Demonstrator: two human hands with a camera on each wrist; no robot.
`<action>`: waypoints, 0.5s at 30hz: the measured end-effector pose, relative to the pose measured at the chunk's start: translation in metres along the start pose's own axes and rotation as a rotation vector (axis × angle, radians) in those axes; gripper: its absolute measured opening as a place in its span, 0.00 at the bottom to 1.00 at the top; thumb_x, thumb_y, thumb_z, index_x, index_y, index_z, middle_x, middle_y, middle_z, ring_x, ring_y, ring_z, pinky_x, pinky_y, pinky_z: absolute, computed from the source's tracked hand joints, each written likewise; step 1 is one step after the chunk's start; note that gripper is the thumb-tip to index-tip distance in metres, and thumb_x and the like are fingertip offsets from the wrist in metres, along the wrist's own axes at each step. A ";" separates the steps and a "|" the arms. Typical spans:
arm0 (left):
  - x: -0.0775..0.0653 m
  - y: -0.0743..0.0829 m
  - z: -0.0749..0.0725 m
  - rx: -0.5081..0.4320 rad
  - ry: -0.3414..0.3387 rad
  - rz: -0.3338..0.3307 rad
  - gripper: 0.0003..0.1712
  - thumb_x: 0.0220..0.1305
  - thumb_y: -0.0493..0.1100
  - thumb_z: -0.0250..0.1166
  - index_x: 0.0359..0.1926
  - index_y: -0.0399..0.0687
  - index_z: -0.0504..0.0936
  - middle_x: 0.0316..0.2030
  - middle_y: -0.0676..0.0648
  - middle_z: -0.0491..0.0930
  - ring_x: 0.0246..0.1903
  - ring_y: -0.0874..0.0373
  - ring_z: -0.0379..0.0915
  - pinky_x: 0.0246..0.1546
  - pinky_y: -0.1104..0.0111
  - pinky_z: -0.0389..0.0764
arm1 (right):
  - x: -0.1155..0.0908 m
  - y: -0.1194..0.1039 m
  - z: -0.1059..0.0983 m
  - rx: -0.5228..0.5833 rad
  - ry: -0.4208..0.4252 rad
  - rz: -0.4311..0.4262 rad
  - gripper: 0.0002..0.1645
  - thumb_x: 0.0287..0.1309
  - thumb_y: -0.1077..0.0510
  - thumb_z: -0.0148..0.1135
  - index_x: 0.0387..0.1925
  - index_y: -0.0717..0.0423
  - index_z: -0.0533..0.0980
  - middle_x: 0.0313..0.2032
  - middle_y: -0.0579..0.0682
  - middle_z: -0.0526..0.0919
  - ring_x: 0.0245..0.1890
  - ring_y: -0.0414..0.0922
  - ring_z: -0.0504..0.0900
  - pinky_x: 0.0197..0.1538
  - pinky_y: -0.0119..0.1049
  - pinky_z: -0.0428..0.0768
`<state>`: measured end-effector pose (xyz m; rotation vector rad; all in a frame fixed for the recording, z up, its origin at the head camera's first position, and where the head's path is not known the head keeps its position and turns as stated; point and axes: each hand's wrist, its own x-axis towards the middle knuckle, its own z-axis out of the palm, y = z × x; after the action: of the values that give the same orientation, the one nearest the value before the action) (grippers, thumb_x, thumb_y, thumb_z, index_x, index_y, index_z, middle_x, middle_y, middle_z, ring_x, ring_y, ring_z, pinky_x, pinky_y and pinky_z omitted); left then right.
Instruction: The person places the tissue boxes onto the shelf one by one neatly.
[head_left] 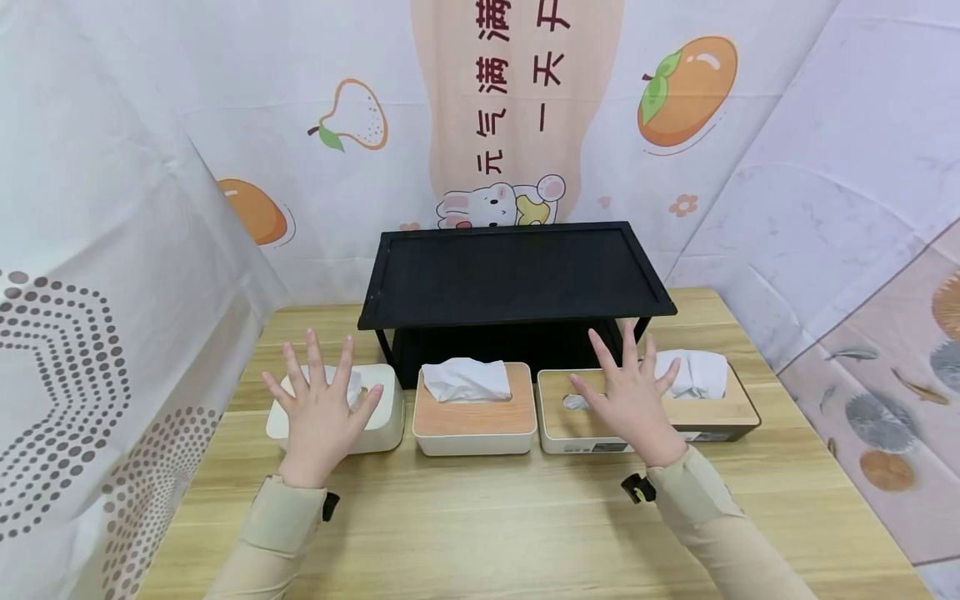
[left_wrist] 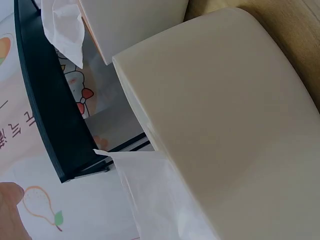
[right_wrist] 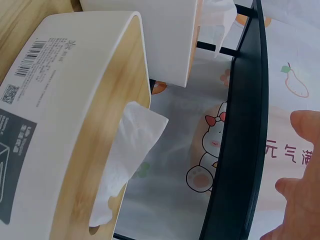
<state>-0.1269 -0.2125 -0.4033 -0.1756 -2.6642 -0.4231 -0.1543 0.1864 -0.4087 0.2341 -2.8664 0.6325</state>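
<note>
My left hand (head_left: 321, 417) spreads its fingers above a cream tissue box (head_left: 386, 429) at the left, partly hiding it. My right hand (head_left: 632, 404), also spread and holding nothing, hovers over a white tissue box with a bamboo lid (head_left: 558, 396). Beside that one is a dark-sided tissue box (head_left: 738, 429) with folded white tissue (head_left: 708, 375) on top. Between the hands sits a wood-topped white tissue box (head_left: 450, 417) with a tissue (head_left: 465, 381) sticking up. The left wrist view catches a fingertip (left_wrist: 10, 205); the right wrist view catches fingers (right_wrist: 302, 185).
A black two-level rack (head_left: 510, 271) stands behind the boxes at the back of the wooden table (head_left: 480, 525). Printed cloth (head_left: 247, 100) hangs behind and on both sides.
</note>
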 end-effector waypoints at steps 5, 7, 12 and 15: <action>-0.001 -0.001 0.001 -0.003 -0.002 0.000 0.47 0.65 0.73 0.39 0.73 0.47 0.55 0.74 0.44 0.21 0.70 0.37 0.11 0.58 0.31 0.21 | 0.001 -0.004 0.001 -0.008 0.013 -0.009 0.45 0.59 0.33 0.53 0.73 0.43 0.53 0.74 0.61 0.32 0.69 0.74 0.33 0.56 0.76 0.24; -0.001 -0.002 0.002 -0.001 -0.004 -0.001 0.46 0.65 0.72 0.41 0.72 0.46 0.55 0.74 0.43 0.21 0.70 0.37 0.11 0.58 0.31 0.21 | 0.002 -0.005 0.002 -0.003 0.012 -0.010 0.45 0.59 0.33 0.53 0.73 0.43 0.53 0.74 0.62 0.32 0.69 0.73 0.33 0.56 0.76 0.24; -0.001 -0.004 0.003 0.000 -0.013 -0.003 0.45 0.65 0.71 0.44 0.72 0.46 0.55 0.74 0.44 0.21 0.70 0.38 0.10 0.58 0.31 0.22 | 0.003 -0.008 0.002 0.000 0.000 -0.009 0.45 0.60 0.32 0.52 0.73 0.44 0.53 0.73 0.64 0.35 0.70 0.72 0.32 0.56 0.76 0.24; -0.002 -0.005 0.003 -0.001 -0.015 -0.003 0.45 0.65 0.70 0.44 0.72 0.46 0.55 0.74 0.44 0.21 0.70 0.38 0.10 0.58 0.31 0.22 | 0.003 -0.009 0.002 -0.003 -0.009 -0.010 0.45 0.60 0.31 0.51 0.73 0.43 0.53 0.73 0.65 0.35 0.70 0.71 0.32 0.56 0.75 0.24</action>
<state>-0.1275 -0.2163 -0.4083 -0.1759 -2.6789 -0.4260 -0.1563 0.1772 -0.4067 0.2509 -2.8728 0.6264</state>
